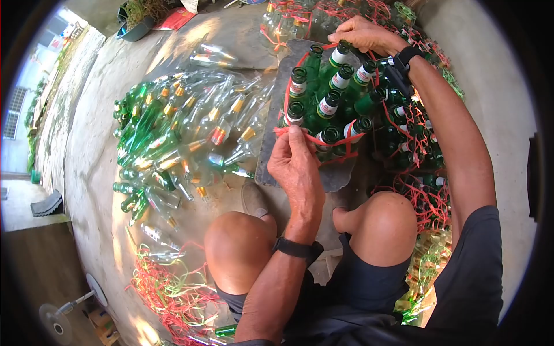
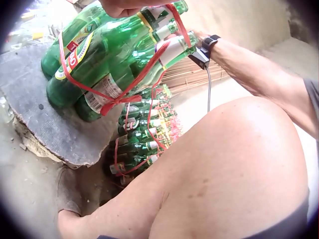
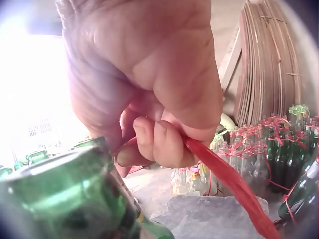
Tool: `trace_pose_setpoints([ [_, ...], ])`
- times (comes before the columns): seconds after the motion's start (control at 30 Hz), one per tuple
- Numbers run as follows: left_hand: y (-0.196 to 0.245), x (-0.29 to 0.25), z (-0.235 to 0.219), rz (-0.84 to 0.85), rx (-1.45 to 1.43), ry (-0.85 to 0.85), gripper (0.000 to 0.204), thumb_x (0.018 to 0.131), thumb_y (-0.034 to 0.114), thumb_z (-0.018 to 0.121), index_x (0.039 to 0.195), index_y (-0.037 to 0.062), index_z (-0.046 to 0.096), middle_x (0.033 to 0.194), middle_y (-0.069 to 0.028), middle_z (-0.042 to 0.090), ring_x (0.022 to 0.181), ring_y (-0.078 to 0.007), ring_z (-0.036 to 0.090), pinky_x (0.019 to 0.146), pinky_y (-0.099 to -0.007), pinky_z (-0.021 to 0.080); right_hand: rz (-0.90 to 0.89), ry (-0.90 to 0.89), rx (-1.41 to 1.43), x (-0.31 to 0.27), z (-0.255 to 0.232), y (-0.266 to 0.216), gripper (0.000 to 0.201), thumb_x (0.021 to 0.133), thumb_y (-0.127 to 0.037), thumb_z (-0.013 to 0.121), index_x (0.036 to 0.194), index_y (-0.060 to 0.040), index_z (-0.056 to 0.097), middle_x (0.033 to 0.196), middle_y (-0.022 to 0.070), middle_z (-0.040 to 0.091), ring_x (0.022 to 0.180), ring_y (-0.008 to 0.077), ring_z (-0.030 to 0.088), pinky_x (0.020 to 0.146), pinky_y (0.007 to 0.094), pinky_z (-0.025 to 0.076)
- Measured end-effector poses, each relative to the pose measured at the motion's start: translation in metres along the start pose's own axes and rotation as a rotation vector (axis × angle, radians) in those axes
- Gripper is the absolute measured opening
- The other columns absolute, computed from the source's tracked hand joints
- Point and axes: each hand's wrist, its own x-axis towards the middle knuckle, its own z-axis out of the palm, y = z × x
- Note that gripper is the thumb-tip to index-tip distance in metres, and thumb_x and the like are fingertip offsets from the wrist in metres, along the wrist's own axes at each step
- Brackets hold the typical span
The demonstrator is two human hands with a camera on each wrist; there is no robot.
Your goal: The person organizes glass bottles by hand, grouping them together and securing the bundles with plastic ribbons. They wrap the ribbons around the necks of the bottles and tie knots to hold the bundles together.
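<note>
A cluster of green bottles (image 1: 328,105) stands upright on a dark slab (image 1: 266,167), with red strap (image 1: 287,86) looped around it. At the near side the left hand (image 1: 297,167) pinches the strap between thumb and fingers beside a bottle neck. Across the cluster, the right hand (image 1: 369,36) grips the strap at the far edge. The right wrist view shows curled fingers of the right hand (image 3: 149,99) holding the red strap (image 3: 234,186). In the left wrist view a knot (image 2: 117,101) joins strap low around the bottles (image 2: 94,59).
Many loose clear and green bottles (image 1: 196,115) lie on the floor at the left. Tangled red and green straps (image 1: 173,294) are heaped at lower left. Strapped bottle bundles (image 1: 412,135) stand along the right and far side. The person's knees (image 1: 236,245) are close below the slab.
</note>
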Motion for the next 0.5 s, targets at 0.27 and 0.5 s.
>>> trace_pose_setpoints([
  [0.27, 0.002, -0.001, 0.001, 0.004, 0.001, 0.004, 0.029, 0.106, 0.029, 0.068, 0.094, 0.0032, 0.073, 0.07, 0.0012, 0.06, 0.057, -0.006, 0.05, 0.051, -0.0226, 0.038, -0.048, 0.018, -0.047, -0.011, 0.002, 0.027, 0.029, 0.096, -0.031, 0.072, 0.087, -0.0034, 0.078, 0.069, -0.0034, 0.06, 0.062, 0.0077, 0.05, 0.054, 0.0289, 0.035],
  [0.5, 0.0, 0.002, 0.0, 0.018, 0.027, -0.012, 0.03, 0.106, 0.029, 0.067, 0.094, 0.0023, 0.072, 0.07, 0.0009, 0.06, 0.056, -0.0063, 0.049, 0.052, -0.0227, 0.039, -0.1, 0.057, -0.026, -0.03, 0.008, 0.045, 0.033, 0.1, -0.031, 0.067, 0.088, -0.0014, 0.077, 0.07, -0.0056, 0.057, 0.067, 0.0043, 0.048, 0.06, 0.027, 0.038],
])
